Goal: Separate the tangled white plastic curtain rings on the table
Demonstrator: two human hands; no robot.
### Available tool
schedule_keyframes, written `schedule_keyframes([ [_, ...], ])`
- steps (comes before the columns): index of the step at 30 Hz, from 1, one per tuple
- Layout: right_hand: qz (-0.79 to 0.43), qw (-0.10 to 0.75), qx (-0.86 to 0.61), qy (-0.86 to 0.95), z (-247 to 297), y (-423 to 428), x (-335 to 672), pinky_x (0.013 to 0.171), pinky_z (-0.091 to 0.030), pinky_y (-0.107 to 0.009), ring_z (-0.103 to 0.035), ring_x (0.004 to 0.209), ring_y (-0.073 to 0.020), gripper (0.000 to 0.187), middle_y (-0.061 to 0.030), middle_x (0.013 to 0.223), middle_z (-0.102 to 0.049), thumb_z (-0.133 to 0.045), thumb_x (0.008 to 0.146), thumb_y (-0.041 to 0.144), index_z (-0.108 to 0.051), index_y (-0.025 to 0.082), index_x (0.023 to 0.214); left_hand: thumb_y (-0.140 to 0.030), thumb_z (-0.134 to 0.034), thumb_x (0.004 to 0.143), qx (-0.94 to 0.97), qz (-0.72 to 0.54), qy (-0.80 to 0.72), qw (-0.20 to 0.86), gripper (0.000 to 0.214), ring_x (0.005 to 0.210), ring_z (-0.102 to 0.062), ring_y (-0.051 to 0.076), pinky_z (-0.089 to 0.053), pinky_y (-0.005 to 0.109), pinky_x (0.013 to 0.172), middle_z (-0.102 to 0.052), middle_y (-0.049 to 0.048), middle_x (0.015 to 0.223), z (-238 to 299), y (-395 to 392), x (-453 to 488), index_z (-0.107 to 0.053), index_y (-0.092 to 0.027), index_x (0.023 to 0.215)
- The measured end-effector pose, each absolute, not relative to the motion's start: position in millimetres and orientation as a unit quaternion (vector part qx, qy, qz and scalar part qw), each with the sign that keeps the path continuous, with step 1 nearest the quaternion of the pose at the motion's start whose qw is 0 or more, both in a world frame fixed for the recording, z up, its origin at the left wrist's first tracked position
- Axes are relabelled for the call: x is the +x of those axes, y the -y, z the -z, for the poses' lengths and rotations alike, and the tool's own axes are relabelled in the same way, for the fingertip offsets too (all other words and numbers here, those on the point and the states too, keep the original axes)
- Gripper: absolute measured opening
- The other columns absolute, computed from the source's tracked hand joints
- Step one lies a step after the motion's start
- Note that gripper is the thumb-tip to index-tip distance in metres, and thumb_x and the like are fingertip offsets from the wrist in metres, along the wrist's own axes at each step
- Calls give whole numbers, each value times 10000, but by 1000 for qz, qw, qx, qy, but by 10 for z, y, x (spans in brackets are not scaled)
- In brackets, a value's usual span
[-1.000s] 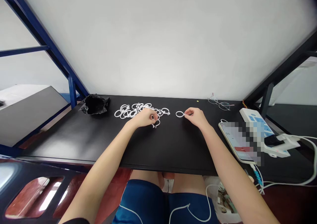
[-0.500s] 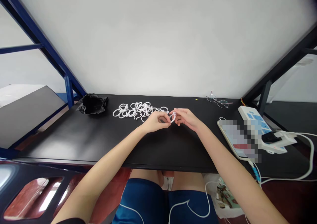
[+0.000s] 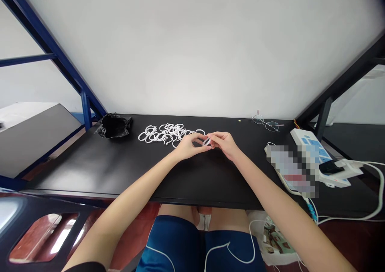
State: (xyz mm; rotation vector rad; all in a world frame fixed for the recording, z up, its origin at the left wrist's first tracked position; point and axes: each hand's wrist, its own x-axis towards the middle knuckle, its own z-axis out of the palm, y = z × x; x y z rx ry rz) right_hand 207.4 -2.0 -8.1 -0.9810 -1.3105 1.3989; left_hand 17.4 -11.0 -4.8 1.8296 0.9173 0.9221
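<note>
A white ring [image 3: 206, 142] is held between my two hands above the black tabletop. My left hand [image 3: 190, 146] has its fingers curved round the ring's left side, thumb below and forefinger above. Pinched at the ring's right side is my right hand [image 3: 221, 142], its fingertips close to those of the left. Just behind and left of my hands lies a loose pile of similar white rings [image 3: 162, 134], several with a small knob or loop on them. My left hand hides part of the pile. Whether the rings are plastic or cord, I cannot tell.
A crumpled black plastic bag [image 3: 114, 126] stands open at the back left of the black table [image 3: 126, 166]. Eyeglasses [image 3: 272, 125] lie at the back right. A phone [image 3: 284, 170], a power strip [image 3: 313, 144] and white cables [image 3: 368, 214] occupy the right side.
The ring has tilted flatter and moved slightly left between my hands. My right hand has shifted left and its fingers have drawn closer together. My left fingers spread a little more around the ring.
</note>
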Motion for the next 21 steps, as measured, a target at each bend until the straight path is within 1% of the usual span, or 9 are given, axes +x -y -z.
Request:
schedule_keyframes([
  [4, -570, 465, -401, 546, 73, 52, 2036, 511, -475, -235, -546, 518, -90, 313, -2, 609, -639, -800, 663, 457, -743, 169, 772, -423, -739, 744, 721, -374, -370, 451, 567, 888, -648, 191, -500, 222, 575, -655, 119, 1074, 99, 89, 189, -581, -142, 1210],
  [6, -569, 471, -405, 540, 56, 64, 2023, 507, -473, -233, -553, 526, -94, 324, -3, 622, -647, -801, 657, 467, -727, 172, 767, -408, -735, 752, 708, -374, -367, 473, 606, 893, -636, 191, -516, 215, 542, -634, 128, 1109, 111, 79, 194, -548, -149, 1267],
  [8, -569, 479, -408, 528, 40, 68, 2015, 500, -473, -228, -560, 536, -96, 326, -6, 650, -658, -800, 657, 471, -713, 179, 772, -397, -724, 763, 695, -376, -364, 493, 561, 917, -625, 195, -534, 210, 524, -594, 133, 1177, 108, 69, 192, -570, -161, 1248],
  [10, -574, 483, -407, 522, 32, 65, 2013, 494, -477, -223, -562, 547, -95, 319, -11, 698, -674, -801, 661, 461, -708, 188, 797, -393, -719, 769, 686, -382, -364, 501, 499, 908, -618, 186, -550, 213, 525, -567, 126, 1202, 98, 59, 183, -610, -164, 1198],
  [14, -567, 484, -403, 531, 41, 48, 2028, 490, -485, -219, -557, 563, -90, 308, -18, 766, -690, -811, 657, 434, -720, 200, 836, -401, -726, 760, 681, -393, -367, 497, 481, 835, -599, 153, -562, 224, 529, -559, 105, 1138, 91, 46, 165, -636, -163, 1168],
  [21, -534, 491, -430, 538, 30, 53, 2043, 485, -491, -234, -563, 561, -104, 323, -20, 692, -679, -836, 599, 440, -741, 190, 781, -453, -712, 761, 684, -386, -372, 494, 463, 837, -578, 151, -557, 213, 533, -548, 102, 1138, 128, 23, 162, -650, -166, 1119],
])
